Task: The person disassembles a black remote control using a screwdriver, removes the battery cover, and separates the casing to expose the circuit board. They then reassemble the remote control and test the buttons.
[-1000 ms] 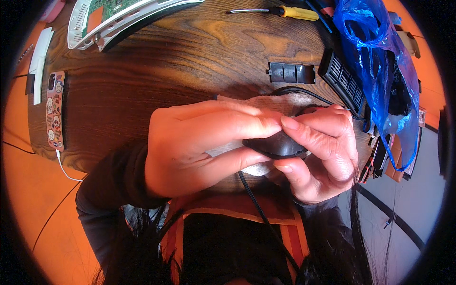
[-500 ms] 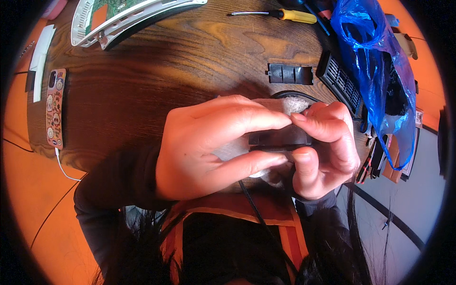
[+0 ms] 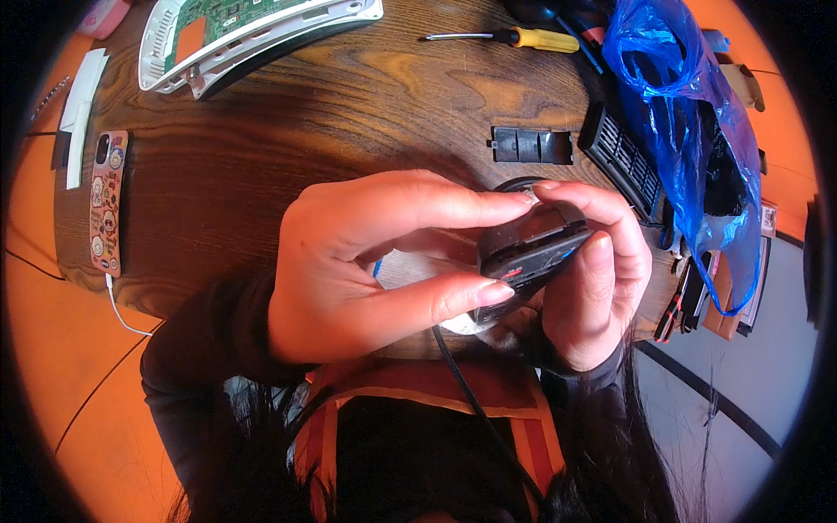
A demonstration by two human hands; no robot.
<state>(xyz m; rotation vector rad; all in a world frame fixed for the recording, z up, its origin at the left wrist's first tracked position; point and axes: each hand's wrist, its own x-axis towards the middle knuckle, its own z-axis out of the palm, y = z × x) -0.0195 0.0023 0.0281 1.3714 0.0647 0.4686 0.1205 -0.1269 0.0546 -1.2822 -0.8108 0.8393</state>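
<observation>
A black handheld device (image 3: 527,248), shaped like a thick rounded block, is held tilted between both hands above the near part of the table. Small red and blue marks show on its lower face; its exact kind is unclear. My left hand (image 3: 362,253) has its index fingertip at the upper edge and its thumb on the lower face. My right hand (image 3: 602,279) wraps round the right side, its thumb against the device and its index fingertip close to the left one. Beneath my hands lies a pale cloth-like thing (image 3: 410,268), mostly hidden.
Beyond my hands lies a black compartmented plastic cover (image 3: 532,146), with a slotted black part (image 3: 621,161) beside it. A yellow-handled screwdriver (image 3: 540,39) and white housing with a green circuit board (image 3: 261,35) lie farther off. A blue plastic bag (image 3: 697,113) sits right, a phone (image 3: 109,205) left.
The black device has been tilted so its marked lower face shows. My left thumb has shifted down and left, and the right hand now wraps more closely round the device.
</observation>
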